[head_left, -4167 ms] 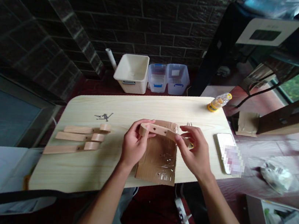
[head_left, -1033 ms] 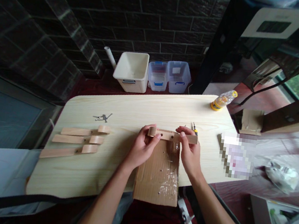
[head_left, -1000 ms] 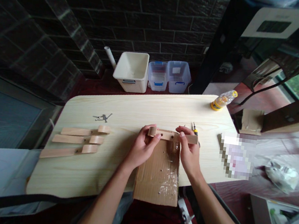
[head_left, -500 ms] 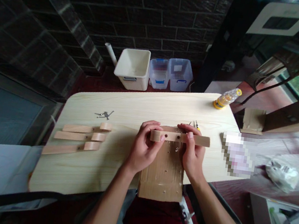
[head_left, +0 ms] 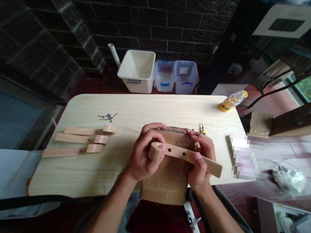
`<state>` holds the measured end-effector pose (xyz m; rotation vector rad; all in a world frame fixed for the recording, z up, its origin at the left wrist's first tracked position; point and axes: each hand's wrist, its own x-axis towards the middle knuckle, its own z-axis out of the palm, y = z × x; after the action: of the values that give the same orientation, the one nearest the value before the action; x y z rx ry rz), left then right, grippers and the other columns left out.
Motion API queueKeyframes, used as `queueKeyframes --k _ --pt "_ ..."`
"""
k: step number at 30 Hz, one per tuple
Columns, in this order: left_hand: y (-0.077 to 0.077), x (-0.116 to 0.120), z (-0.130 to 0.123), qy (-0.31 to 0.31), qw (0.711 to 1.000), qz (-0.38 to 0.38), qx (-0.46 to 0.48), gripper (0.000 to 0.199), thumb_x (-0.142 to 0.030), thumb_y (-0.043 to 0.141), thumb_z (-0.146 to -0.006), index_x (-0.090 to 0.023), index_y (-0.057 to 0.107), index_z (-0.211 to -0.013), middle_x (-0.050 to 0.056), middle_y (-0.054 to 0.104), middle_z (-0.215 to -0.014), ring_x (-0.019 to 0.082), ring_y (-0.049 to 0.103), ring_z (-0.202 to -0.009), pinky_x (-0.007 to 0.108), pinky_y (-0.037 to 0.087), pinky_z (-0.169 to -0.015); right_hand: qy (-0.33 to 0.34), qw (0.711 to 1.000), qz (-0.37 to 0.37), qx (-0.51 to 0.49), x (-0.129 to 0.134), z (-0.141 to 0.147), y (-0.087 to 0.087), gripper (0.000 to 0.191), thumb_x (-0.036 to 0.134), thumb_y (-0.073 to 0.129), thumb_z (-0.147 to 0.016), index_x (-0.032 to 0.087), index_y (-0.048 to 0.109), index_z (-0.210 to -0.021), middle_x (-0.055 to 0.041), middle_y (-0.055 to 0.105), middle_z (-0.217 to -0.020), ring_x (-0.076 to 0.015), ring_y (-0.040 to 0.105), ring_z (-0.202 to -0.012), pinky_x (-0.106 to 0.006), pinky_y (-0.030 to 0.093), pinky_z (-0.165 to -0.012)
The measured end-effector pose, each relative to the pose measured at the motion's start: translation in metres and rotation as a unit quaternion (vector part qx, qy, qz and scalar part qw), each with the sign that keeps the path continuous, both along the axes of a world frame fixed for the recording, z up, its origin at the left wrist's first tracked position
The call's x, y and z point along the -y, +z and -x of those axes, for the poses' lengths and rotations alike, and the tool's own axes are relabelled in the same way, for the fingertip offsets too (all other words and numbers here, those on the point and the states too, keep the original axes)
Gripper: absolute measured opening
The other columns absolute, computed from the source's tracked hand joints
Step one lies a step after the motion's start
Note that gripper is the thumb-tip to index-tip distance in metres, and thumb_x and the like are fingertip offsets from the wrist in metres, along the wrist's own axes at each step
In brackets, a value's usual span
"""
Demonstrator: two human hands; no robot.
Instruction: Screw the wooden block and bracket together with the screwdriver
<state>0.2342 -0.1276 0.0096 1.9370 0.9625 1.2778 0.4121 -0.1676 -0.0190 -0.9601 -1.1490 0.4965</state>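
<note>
A curved wooden hook strip (head_left: 176, 151) with two dark holes is held across my front, its curled end at left. My left hand (head_left: 144, 157) pinches that curled end. Further along, my right hand (head_left: 201, 165) grips the flat part, thumb on top. Beneath the strip lies a piece of cardboard (head_left: 163, 193) with small holes, overhanging the table's near edge. Three similar wooden strips (head_left: 75, 139) with curled ends rest on the left of the table. Several screws (head_left: 108, 116) lie behind them. Past my right hand is a yellow and black screwdriver (head_left: 203, 130), partly hidden.
The light wooden table (head_left: 128, 107) has a clear bottle with a yellow base (head_left: 233, 101) at its far right corner. A blurred-out flat object (head_left: 243, 158) sits at the right edge. On the floor behind stand a cream bin (head_left: 137, 71) and two clear plastic boxes (head_left: 186, 78).
The wooden strip has moved slightly nearer to me and tilted, its right end now lower, with more of its curl showing. Both hands keep hold of it. The view has shifted slightly.
</note>
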Motion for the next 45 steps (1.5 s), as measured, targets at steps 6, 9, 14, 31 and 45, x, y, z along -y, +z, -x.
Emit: queueKeyframes --k 6,9,14,31,45 --pt "-0.001 -0.003 0.001 -0.004 1.000 -0.008 0.003 0.008 -0.028 0.062 -0.099 -0.022 0.058 -0.099 0.013 0.064 -0.130 0.029 0.062 -0.130 0.048 0.053 -0.107 0.001 0.999 -0.001 0.050 -0.004 -0.007 0.000 0.033 0.037 0.049 -0.106 0.032 0.071 -0.131 -0.0079 0.070 -0.129 -0.0316 0.067 -0.125 -0.060 0.052 -0.111" --pt "0.001 -0.003 0.000 -0.006 1.000 -0.021 -0.016 0.018 -0.026 0.073 -0.092 -0.023 0.059 -0.103 0.012 0.063 -0.129 0.029 0.063 -0.129 0.048 0.056 -0.106 -0.020 0.996 -0.005 0.092 -0.004 -0.011 0.000 0.034 0.039 0.047 -0.108 0.031 0.072 -0.130 -0.0077 0.072 -0.126 -0.0307 0.068 -0.122 -0.059 0.053 -0.109" --pt "0.002 -0.004 -0.002 -0.016 0.998 -0.045 -0.045 0.039 -0.025 0.092 -0.081 -0.024 0.065 -0.110 0.010 0.062 -0.128 0.028 0.063 -0.129 0.051 0.056 -0.111 -0.033 0.996 -0.005 0.085 -0.004 -0.013 -0.002 0.034 0.039 0.045 -0.110 0.032 0.071 -0.131 -0.0071 0.072 -0.125 -0.0297 0.069 -0.120 -0.060 0.054 -0.107" --pt "-0.002 -0.005 -0.013 -0.002 1.000 -0.005 -0.028 0.030 -0.029 0.091 -0.086 -0.025 0.072 -0.108 0.006 0.066 -0.115 0.023 0.068 -0.114 0.044 0.059 -0.105 -0.036 0.996 0.077 -0.014 -0.001 -0.012 0.004 0.029 0.037 0.050 -0.106 0.028 0.072 -0.123 -0.0064 0.077 -0.116 -0.0277 0.075 -0.109 -0.059 0.053 -0.106" --pt "-0.005 -0.006 -0.008 -0.013 0.999 0.016 -0.045 0.028 -0.024 0.090 -0.083 -0.024 0.071 -0.104 0.006 0.063 -0.114 0.024 0.065 -0.118 0.045 0.056 -0.108 0.013 0.999 0.033 -0.039 -0.004 -0.014 -0.003 0.028 0.035 0.053 -0.103 0.029 0.077 -0.117 -0.0058 0.078 -0.116 -0.0286 0.073 -0.115 -0.057 0.052 -0.114"
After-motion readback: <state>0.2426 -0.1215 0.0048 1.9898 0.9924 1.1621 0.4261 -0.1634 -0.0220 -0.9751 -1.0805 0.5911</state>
